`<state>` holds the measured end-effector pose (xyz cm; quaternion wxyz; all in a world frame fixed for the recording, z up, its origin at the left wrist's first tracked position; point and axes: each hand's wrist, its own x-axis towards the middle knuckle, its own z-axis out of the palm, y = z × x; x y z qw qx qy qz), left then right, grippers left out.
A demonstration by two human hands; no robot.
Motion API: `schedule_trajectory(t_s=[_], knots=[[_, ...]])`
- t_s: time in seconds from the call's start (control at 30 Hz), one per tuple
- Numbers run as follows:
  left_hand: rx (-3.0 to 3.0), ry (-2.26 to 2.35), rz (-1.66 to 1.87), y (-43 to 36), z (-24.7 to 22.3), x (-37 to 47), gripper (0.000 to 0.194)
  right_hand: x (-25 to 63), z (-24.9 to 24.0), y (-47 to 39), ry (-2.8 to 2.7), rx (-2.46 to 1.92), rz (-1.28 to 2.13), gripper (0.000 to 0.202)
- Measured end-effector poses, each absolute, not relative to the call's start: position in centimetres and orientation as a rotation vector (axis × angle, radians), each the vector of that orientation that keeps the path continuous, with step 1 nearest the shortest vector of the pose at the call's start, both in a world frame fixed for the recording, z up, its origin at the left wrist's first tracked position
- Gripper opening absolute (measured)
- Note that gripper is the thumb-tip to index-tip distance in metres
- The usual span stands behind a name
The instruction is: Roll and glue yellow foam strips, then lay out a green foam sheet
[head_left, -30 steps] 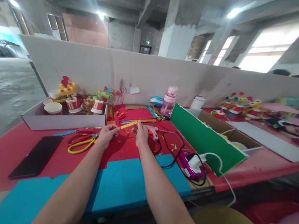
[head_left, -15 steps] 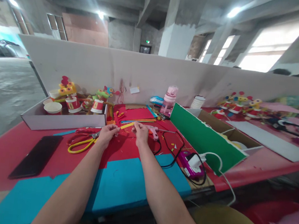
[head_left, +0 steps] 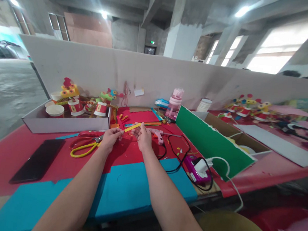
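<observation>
Between my hands a narrow yellow strip is held just above the red table cover. My left hand pinches its left end. The fingers of my right hand are at its right end, with the thumb and fingertips against it and the lower fingers loosely curled. A pink glue gun lies right of my right hand. Yellow-handled scissors and red-handled pliers lie left of my left hand. Behind the strip are coloured paper strips.
A white box of paper cups and figures stands at left, near a black phone. Blue sheets lie at the front edge. Rightward are a purple power strip, cables, a green-sided box and a pink bottle.
The yellow strip's right end has risen slightly, and more of the strip shows. My right hand has shifted a little, its lower fingers now more spread. My left hand is almost unchanged.
</observation>
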<state>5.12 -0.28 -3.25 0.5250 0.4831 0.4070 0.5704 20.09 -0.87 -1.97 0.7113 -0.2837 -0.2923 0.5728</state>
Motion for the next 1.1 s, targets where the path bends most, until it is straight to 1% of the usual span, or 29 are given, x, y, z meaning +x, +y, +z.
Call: schedule_trajectory(t_s=[0.13,0.27,0.33,0.4,0.47,0.5,0.6,0.7,0.87,1.1], knots=[[1.145,0.975,1.366,-0.6,-3.1,5.6,0.036,19.8,-2.0,-1.0,-0.673,-0.641,1.288,0.023],[1.166,1.043,1.343,-0.8,-2.6,5.8,0.037,20.1,-1.9,-0.9,-0.655,-0.666,1.217,0.019],[1.209,1.197,1.481,-0.9,-2.0,5.7,0.035,20.4,-1.7,-0.9,-0.646,-0.675,1.168,0.018],[1.34,1.431,1.742,-1.3,-1.1,5.5,0.03,20.4,-1.5,-1.0,-0.669,-0.702,1.127,0.017],[1.626,1.575,1.944,-2.0,-0.1,5.7,0.022,20.3,-1.2,-1.3,-0.737,-0.741,1.095,0.017],[1.819,1.556,1.967,-2.4,0.3,5.9,0.018,20.1,-1.1,-1.6,-0.784,-0.762,1.079,0.018],[2.345,1.429,1.833,-3.5,1.1,6.9,0.016,19.4,-0.9,-2.2,-0.937,-0.826,1.011,0.018],[2.597,1.488,1.667,-4.0,1.0,7.6,0.017,19.0,-0.8,-2.5,-1.087,-0.872,0.93,0.017],[2.6,1.646,1.613,-3.3,0.3,7.1,0.018,19.0,-0.8,-2.7,-1.22,-0.945,0.879,0.019],[2.589,1.636,1.572,-2.6,-0.2,6.6,0.015,19.2,-0.8,-2.8,-1.327,-0.994,0.835,0.019]])
